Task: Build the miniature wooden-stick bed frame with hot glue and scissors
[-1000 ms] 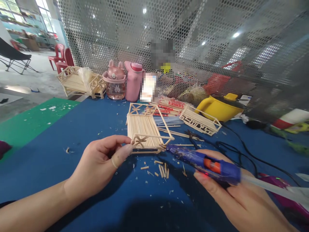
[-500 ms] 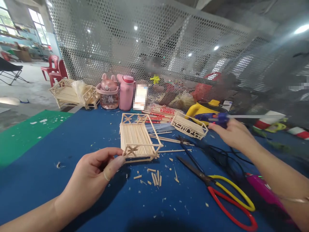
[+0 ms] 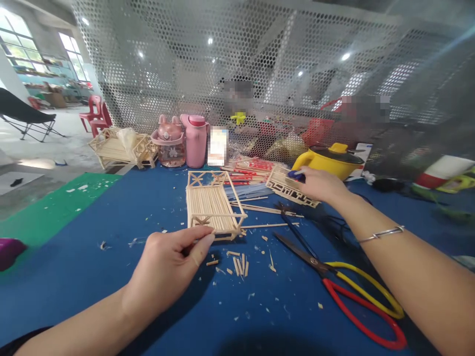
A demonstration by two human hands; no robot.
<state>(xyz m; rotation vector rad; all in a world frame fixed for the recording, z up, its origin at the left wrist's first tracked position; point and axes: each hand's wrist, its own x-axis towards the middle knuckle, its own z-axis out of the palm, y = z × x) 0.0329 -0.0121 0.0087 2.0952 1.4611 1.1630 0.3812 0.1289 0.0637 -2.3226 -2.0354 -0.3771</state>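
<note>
Wooden frame (image 3: 213, 205) sat mid-table (image 3: 111, 222), near end pinched in my left hand's (image 3: 166, 267) grip. My right hand (image 3: 321, 185), far right, was closed on the glue gun (image 3: 296, 174). Gluing step, I judged; next needs the nozzle at the joint.

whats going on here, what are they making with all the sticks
A person is at work on a small stick-built frame on the blue table. The left hand pinches the frame's near end. The right hand reaches out with a blue glue gun over a second stick piece by the yellow pot. Scissors and stick offcuts lie nearby.
</note>
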